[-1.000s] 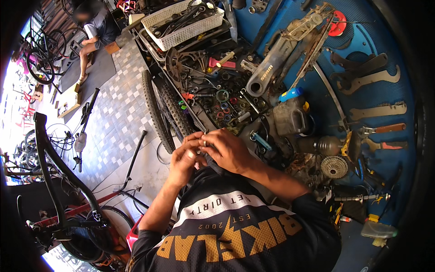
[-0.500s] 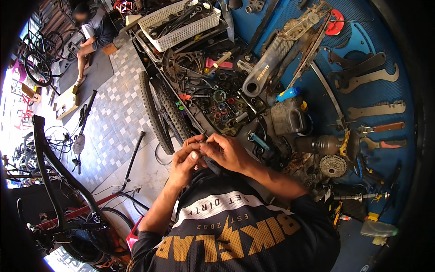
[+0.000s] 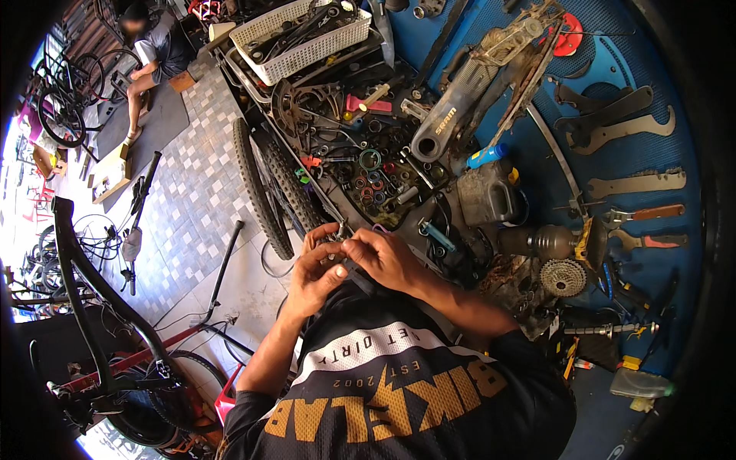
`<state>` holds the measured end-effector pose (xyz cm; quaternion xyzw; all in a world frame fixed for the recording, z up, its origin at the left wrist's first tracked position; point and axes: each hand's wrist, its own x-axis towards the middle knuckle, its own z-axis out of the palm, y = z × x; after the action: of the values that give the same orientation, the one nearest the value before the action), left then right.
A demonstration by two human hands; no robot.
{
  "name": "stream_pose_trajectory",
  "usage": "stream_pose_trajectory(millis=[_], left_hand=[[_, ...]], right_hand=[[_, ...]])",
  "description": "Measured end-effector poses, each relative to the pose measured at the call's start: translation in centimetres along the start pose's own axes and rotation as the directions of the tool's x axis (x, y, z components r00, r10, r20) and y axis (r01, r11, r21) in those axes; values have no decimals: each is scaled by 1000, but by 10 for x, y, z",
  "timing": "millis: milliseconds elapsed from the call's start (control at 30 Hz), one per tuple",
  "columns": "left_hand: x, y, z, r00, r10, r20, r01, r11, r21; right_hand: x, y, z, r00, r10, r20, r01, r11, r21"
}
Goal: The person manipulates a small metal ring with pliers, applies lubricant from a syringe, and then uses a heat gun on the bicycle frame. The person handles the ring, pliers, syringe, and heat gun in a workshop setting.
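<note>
My left hand and my right hand meet above my lap, fingertips pinched round a small silvery metal part. Its exact shape is mostly hidden by my fingers. A dark elongated thing lies under my hands, too shadowed to name. Just beyond my fingers stand two knobby bicycle tyres beside a bench strewn with rings, bolts and small parts. A light blue cylindrical tool lies to the right of my right hand.
A white basket of parts, a grey jug and a cassette are around the bench. Wrenches hang on a blue board at right. A black frame stands at left; a co-worker sits at upper left among bicycles.
My fingers have shifted slightly on the small part, and more of its metal shows between them. The rest of the scene moved only slightly in view.
</note>
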<state>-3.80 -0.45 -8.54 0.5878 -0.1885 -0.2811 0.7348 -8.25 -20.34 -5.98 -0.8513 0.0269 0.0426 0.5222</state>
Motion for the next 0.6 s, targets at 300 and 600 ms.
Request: stream_pose_trajectory(millis=[300,600], left_hand=[[3,-1,1,998,61,-14,-61,998,-32],[4,1,4,999,-11,30,18,974,-228]], right_hand=[[4,0,-6,969,-232,-83,221,967,-125],[-2,-6,2,881,-397,-256,341,910,-235]])
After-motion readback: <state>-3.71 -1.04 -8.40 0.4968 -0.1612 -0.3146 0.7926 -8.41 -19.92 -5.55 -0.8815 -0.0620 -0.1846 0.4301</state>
